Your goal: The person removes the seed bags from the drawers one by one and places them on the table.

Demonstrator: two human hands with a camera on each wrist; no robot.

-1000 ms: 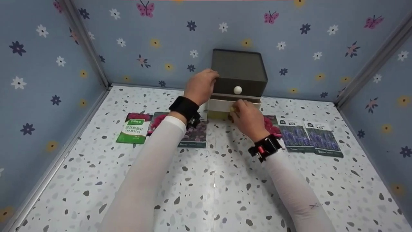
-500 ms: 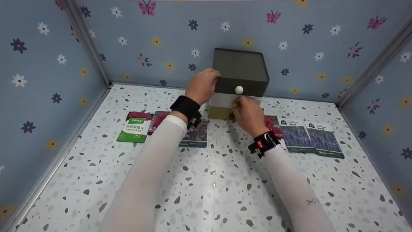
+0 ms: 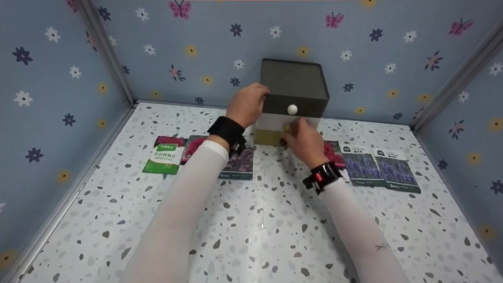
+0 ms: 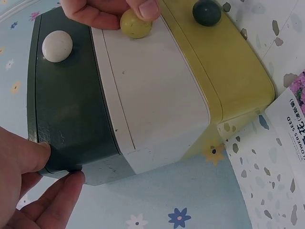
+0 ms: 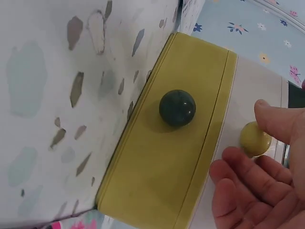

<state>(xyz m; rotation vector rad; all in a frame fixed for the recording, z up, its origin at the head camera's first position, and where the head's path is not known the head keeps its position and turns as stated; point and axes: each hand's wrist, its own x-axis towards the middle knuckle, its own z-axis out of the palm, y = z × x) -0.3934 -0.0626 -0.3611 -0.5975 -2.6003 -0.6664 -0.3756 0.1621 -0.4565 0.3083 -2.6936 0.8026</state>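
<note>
A small three-drawer cabinet point(image 3: 292, 80) stands against the back wall. Its dark top drawer point(image 4: 71, 95) has a white knob point(image 4: 57, 46). The white middle drawer point(image 4: 152, 86) has a yellow knob point(image 5: 256, 139), and the yellow bottom drawer point(image 5: 157, 157) a dark green knob point(image 5: 177, 108). All three fronts sit flush. My left hand point(image 3: 246, 105) grips the upper left corner of the cabinet, thumb on the front and fingers round the side. My right hand point(image 3: 308, 143) has the yellow knob between thumb and curled fingers, the thumb tip at its edge.
Flower seed packets lie flat on the speckled table point(image 3: 243, 228): a green-and-white one point(image 3: 163, 157) and others left of the cabinet, two lavender packets point(image 3: 361, 167) and a red-flowered one point(image 3: 334, 153) to the right. Flowered wall panels point(image 3: 196, 47) enclose the back and sides.
The middle drawer has slid in from slightly open to closed, my right hand moving inward with the knob. Most recently the right fingers have spread a little. My left hand stays at the corner.
</note>
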